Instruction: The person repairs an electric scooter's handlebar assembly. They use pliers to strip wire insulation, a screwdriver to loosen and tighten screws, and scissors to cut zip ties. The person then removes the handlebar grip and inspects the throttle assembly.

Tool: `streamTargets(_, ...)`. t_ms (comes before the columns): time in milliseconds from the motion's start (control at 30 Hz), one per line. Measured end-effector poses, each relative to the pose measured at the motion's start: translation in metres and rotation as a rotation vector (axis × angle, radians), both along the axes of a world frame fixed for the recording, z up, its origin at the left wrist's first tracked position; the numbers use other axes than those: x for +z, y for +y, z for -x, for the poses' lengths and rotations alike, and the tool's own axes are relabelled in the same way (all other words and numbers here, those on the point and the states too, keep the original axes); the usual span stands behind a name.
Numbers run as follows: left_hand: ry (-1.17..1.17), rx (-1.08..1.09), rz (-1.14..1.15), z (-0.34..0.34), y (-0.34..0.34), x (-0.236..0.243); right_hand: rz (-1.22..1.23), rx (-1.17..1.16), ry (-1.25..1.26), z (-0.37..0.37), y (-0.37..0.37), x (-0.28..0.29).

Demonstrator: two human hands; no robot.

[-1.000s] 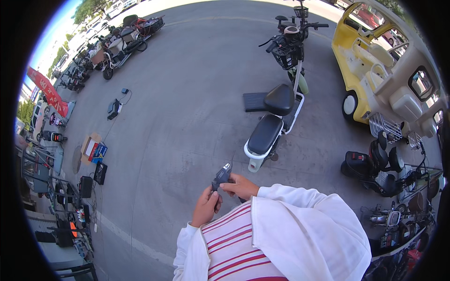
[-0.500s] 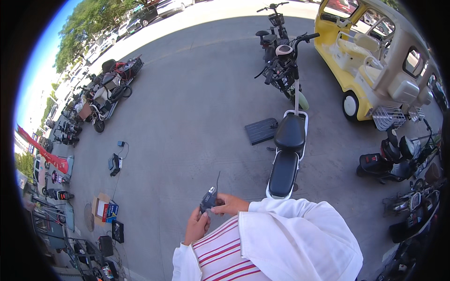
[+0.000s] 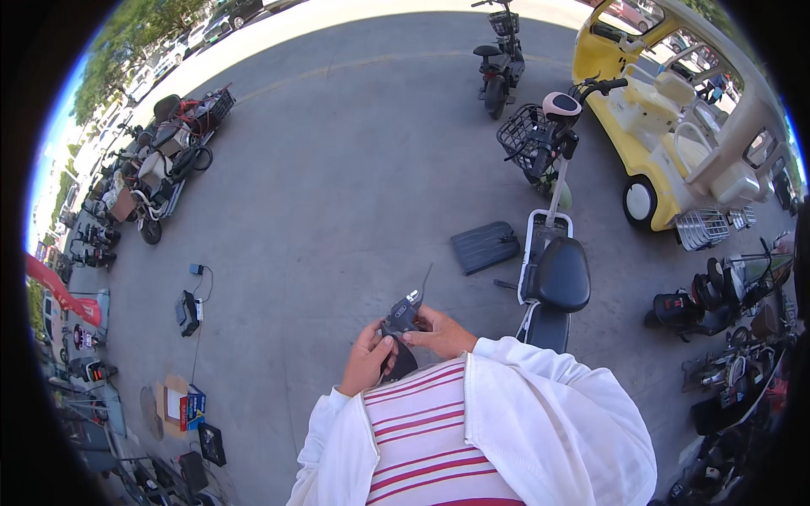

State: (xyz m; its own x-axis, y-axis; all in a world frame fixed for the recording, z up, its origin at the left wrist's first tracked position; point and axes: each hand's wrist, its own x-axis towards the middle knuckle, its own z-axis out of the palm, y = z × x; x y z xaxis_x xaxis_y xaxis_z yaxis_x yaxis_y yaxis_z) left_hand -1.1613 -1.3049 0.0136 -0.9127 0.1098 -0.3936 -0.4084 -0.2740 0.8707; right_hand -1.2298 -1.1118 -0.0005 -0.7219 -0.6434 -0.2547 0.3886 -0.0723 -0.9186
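Note:
In front of my striped shirt, both hands hold a dark grey brake lever (image 3: 400, 315) with a silver adjuster bolt and a thin arm pointing up. My left hand (image 3: 364, 361) grips its left and lower side, thumb against it. My right hand (image 3: 445, 332) closes on its right side, with the fingers partly hidden. Just below the lever shows a dark rounded shape (image 3: 400, 361) that I cannot make out. To the right stands an electric bike with a black seat (image 3: 564, 274), a white frame and a wire front basket (image 3: 521, 139).
A ribbed black panel (image 3: 485, 247) lies beside the bike. A black box-shaped device (image 3: 187, 312) with a cable and an open carton (image 3: 175, 403) are on the ground at left. A yellow three-wheeler (image 3: 629, 152) stands far right. Parked scooters (image 3: 173, 160) line the left side.
My view has shifted, so the bike appears farther right. My hands and the brake lever appear higher and farther right in the picture; both hands still hold the lever.

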Motion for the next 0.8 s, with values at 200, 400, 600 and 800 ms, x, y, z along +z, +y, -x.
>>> streamTargets(200,0.078,-0.114,0.074,0.167,-0.097,0.039,0.012,-0.176,0.028,0.144,-0.092,0.030)
streamTargets(400,0.151,-0.165,0.038,0.326,-0.148,0.053,-0.048,-0.270,0.114,0.275,-0.138,0.040)
streamTargets(600,0.186,-0.203,0.098,0.484,-0.164,0.041,0.115,-0.438,0.129,0.420,-0.165,0.016)
streamTargets(800,0.039,-0.176,0.128,0.665,-0.176,0.047,0.071,-0.413,0.012,0.604,-0.181,0.012)
